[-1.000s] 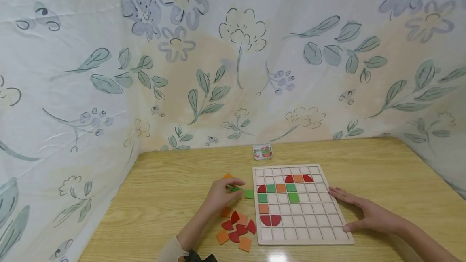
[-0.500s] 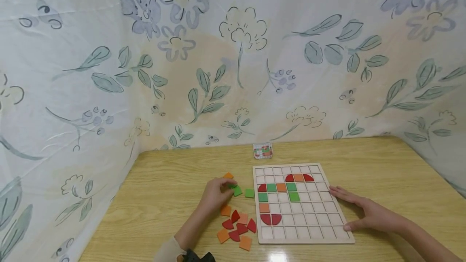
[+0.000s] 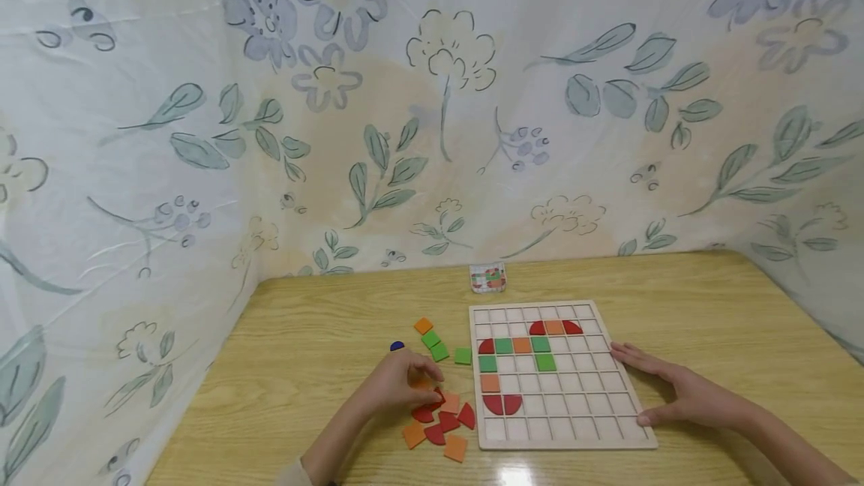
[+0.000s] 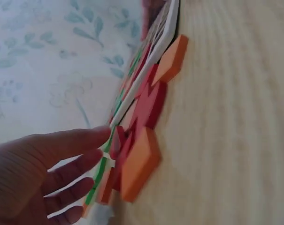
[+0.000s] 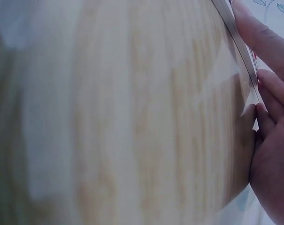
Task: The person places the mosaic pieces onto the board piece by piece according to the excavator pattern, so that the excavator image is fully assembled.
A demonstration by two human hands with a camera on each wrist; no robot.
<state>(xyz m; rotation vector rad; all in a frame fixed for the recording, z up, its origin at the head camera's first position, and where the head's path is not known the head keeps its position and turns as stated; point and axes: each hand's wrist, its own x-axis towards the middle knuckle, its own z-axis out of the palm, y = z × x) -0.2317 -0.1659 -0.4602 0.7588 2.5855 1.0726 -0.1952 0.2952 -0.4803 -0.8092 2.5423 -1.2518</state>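
Floral cloth (image 3: 324,186) is hanging behind a wood-grain table (image 3: 263,396) and along its sides; a pale grid board (image 3: 579,382) is lying flat on the table. Using the board as reference throughout.

Left hand (image 3: 397,381) is sitting left of the board, over loose tiles. Fingers are bending loosely, a gap is showing between thumb and index, and they're holding nothing that I can see. Thumb tip is sitting right by a red quarter-circle tile (image 4: 116,144); can't tell if they're touching.

Right hand (image 3: 698,399) is resting against the board's right edge, thumb and fingers spreading wide, touching the rim, gripping nothing.

Loose stuff, all left of the board: more red quarter-circles (image 3: 448,422) and orange squares (image 3: 455,448) are clustering near its lower half. Two green squares (image 3: 439,352) are lying by its upper half, another green square (image 3: 463,356) just beside its left edge. Dark blue tile (image 3: 397,345), partly hidden by the left hand, is lying farther out.

Red, orange and green tiles (image 3: 522,345) are filling some upper and left cells. Small patterned card (image 3: 487,278) is lying behind the board's far-left corner.
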